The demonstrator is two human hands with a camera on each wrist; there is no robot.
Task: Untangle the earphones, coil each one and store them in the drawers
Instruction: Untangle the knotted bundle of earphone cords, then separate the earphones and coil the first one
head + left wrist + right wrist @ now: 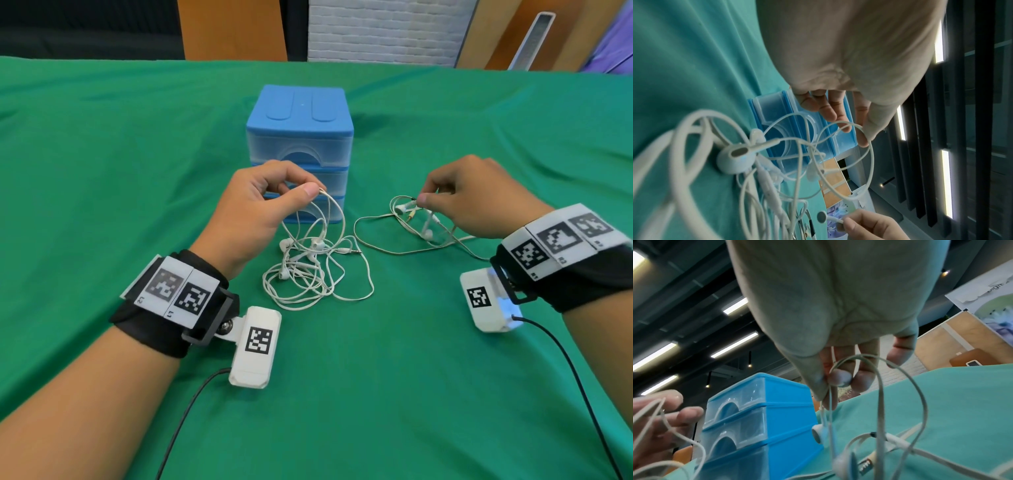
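Earphone tangle (308,267): white cords knotted in a heap on the bench, in front of the drawers; several loops lifted.
Second earphone (416,222): white, partly raised, cord trailing on the bench right of the tangle.
Left hand (253,209): thumb and fingers (838,118) pinch the lifted loops.
Right hand (476,198): fingers (838,376) pinch the second earphone's cord.
Drawers (299,137): blue three-drawer unit, all closed, standing behind both.
Bench (376,394): green cloth cover.
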